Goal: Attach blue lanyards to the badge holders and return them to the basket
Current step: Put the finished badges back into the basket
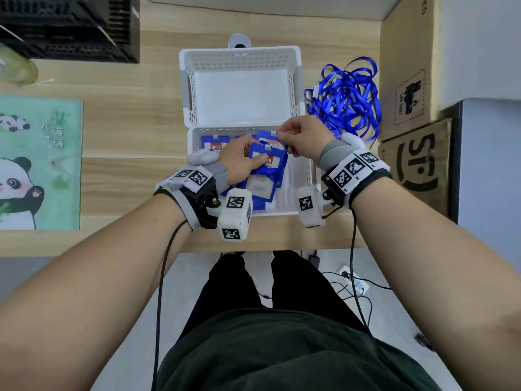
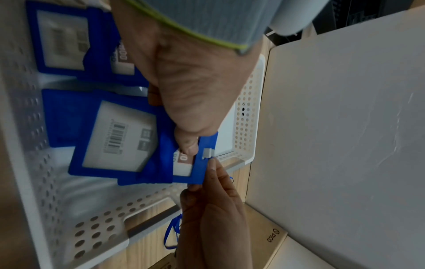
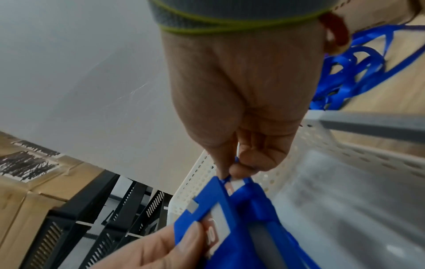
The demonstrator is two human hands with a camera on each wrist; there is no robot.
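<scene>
Centrally, a wooden table [image 1: 118,114] carries two white perforated baskets: the far basket [image 1: 239,56] and, nearer the person, the near basket [image 1: 306,176] holding loose blue badge holders [image 2: 115,140]. Just right of the baskets lies a heap of blue lanyards [image 1: 346,100]. Above the near basket, the left hand [image 1: 239,162] pinches one badge holder [image 1: 266,159] by its face, clear slot tab [image 2: 208,152] pointing away from the person. The right hand [image 1: 304,136], the nearer to that tab, is closed on a lanyard end [image 3: 236,160] right at the slot; judged step: threading.
</scene>
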